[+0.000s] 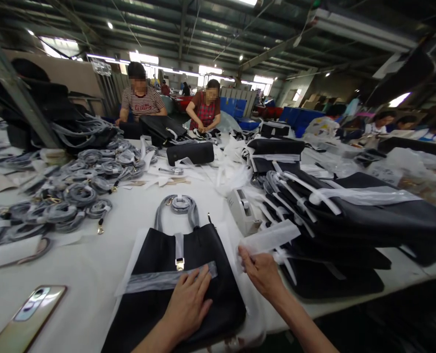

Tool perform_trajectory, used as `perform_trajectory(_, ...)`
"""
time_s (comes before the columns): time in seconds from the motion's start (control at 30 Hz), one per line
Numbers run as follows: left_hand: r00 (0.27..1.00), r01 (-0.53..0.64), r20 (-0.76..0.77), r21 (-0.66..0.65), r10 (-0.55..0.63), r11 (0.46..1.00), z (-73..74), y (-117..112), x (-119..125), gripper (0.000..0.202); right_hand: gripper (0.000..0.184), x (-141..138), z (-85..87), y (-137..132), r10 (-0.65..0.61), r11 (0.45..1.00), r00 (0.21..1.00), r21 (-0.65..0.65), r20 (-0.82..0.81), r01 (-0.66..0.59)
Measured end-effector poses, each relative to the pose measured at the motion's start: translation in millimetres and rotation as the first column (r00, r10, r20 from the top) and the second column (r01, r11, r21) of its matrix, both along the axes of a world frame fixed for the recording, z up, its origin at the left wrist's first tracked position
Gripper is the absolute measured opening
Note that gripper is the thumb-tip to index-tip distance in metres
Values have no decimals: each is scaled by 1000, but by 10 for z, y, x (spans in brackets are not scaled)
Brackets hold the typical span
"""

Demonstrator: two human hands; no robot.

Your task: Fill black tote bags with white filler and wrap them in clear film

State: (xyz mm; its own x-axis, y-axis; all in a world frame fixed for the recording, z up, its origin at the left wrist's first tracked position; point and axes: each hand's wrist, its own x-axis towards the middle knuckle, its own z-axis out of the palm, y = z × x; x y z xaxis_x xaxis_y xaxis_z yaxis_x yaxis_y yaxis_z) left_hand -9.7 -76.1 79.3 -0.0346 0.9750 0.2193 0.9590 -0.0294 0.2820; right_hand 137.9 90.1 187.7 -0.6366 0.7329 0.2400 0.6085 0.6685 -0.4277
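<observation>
A black handbag (155,306) lies flat in front of me on white sheeting. Its grey handles (159,213) point away from me, with a coiled grey strap (180,203) between them. A gold clasp (180,264) sits below a film-covered tab. Across the bag's front runs a strip of translucent film (151,281). My left hand (190,301) rests on the bag, fingers stretched out over the right part of this strip. To the right of the bag, my right hand (264,274) pinches a second translucent strip (272,238) between thumb and fingers.
A white tape dispenser (244,212) stands beyond my right hand. Black bags (379,211) are stacked at right. Coiled grey straps (81,193) heap at left, and a phone (28,318) lies near the front. Two people (206,105) work across the table.
</observation>
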Motion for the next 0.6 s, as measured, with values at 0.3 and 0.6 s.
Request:
perform_trajectory(0.3, 980, -6, 197, -61, 18, 998, 80, 112, 38, 70, 57, -122, 276, -13, 217, 856, 890, 360, 400, -370)
perform_trajectory(0.6, 988, 49, 148, 0, -49, 999, 93, 81, 12, 60, 42, -289, 26, -224, 388, 836, 777, 166, 496, -524)
